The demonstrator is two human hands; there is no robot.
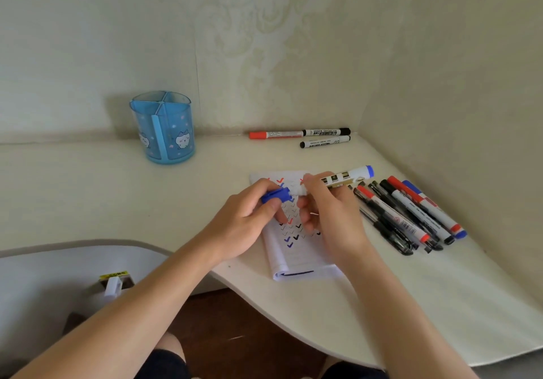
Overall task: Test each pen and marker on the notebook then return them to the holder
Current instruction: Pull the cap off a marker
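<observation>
My left hand (pixel 246 222) was curled round the blue cap (pixel 277 195), thumb on its near side and fingers folded over the top. My right hand (pixel 332 217) pinched the white marker (pixel 349 175) near its front end between thumb and forefinger, the other fingers loosely bent beneath. The barrel pointed away to the right, its blue tail lifted off the desk (pixel 88 190). Cap and marker met end to end between my hands; I could not tell whether the cap was seated. Both hands hung over the notebook (pixel 296 256), whose page bore red, blue and black ticks. The blue holder (pixel 164 131) stood well apart at the back left, by the wall. A row of pens and markers (pixel 411 217) lay just right of the notebook, and three more markers (pixel 324 142) lay along the far wall.
</observation>
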